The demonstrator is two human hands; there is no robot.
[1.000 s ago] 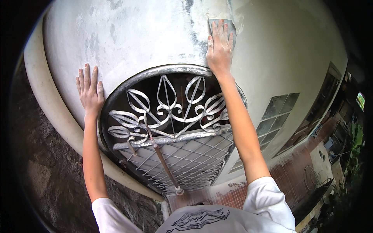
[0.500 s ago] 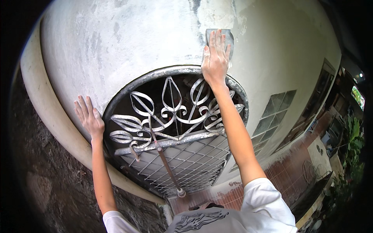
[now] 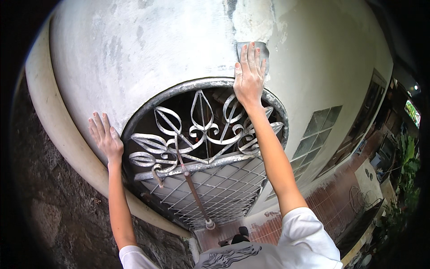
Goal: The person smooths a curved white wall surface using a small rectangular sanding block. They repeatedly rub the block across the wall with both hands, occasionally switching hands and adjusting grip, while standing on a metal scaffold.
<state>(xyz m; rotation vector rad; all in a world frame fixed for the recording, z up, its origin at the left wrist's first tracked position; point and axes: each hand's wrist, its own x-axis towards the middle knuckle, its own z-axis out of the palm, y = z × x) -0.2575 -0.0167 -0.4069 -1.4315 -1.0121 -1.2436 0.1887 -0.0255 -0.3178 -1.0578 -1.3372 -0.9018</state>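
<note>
My right hand [image 3: 251,78] lies against the white wall [image 3: 179,40] just above the arched opening, its fingers stretched upward. Under its palm and fingers it presses a grey sheet of sandpaper [image 3: 265,50] flat to the wall; the sheet's middle is hidden by the hand. Pale dust coats the fingers. My left hand [image 3: 107,139] rests on the wall left of the arch with its fingers up and thumb apart, holding nothing. Between my arms sits a metal grille [image 3: 201,127] with leaf shapes and scrolls, white and grey with worn paint.
Below the grille hangs a diamond lattice [image 3: 224,188] with a brown pole [image 3: 193,190] in front. A pale curved column [image 3: 49,98] bounds the left, beside rough dark ground [image 3: 67,215]. To the right are a glass-block window [image 3: 316,132], red floor tiles [image 3: 331,197] and plants [image 3: 405,157].
My right hand has slid a little down the wall with the sandpaper, closer to the arch. The left hand stays at its place on the wall; the whole view has shifted slightly.
</note>
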